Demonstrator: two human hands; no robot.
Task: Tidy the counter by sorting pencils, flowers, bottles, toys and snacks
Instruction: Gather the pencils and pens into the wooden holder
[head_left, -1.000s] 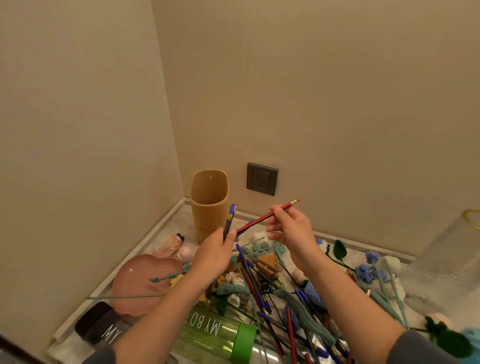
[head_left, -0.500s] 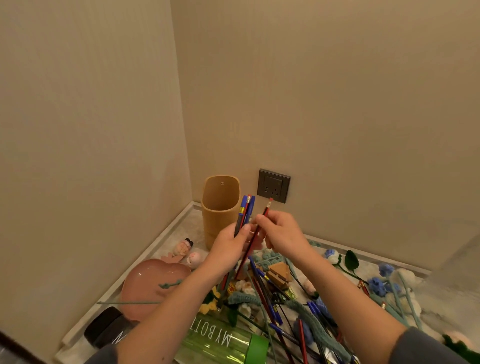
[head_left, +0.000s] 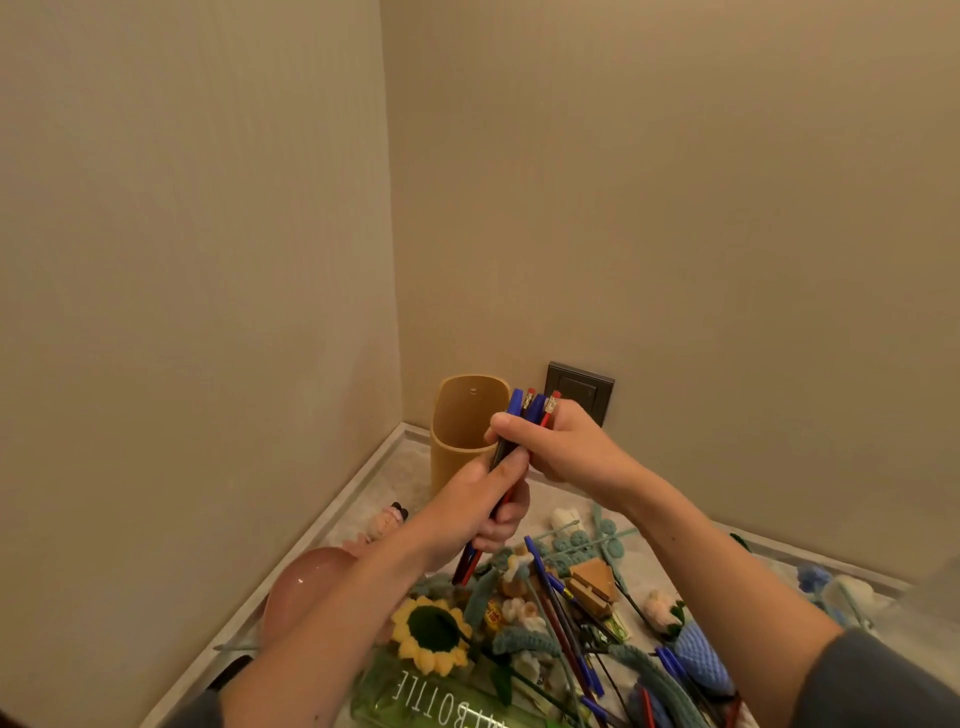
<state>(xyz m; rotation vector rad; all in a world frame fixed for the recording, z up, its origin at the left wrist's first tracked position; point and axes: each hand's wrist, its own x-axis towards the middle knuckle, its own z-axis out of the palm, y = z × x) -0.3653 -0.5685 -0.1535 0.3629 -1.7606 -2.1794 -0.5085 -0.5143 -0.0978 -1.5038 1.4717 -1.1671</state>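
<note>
Both hands gather the pencils into one bundle, which stands steeply tilted with its eraser ends up and leaning to the right. The left hand grips the lower half. Its fingers are curled round the shafts, and the tips stick out below the palm. The right hand pinches the upper ends between thumb and curled fingers, with only the caps showing above them. The bundle hangs above the surface, just to the right of the holder and near its open mouth, but not yet inside it.

To do the step well, square the ends so that no pencil stands proud, then swing the tips left over the rim. Lower them before loosening the grip, since a loose one could slip out and drop. The holder looks light and may tip if it is knocked. More loose pencils lie nearer, among the yarn flowers.
</note>
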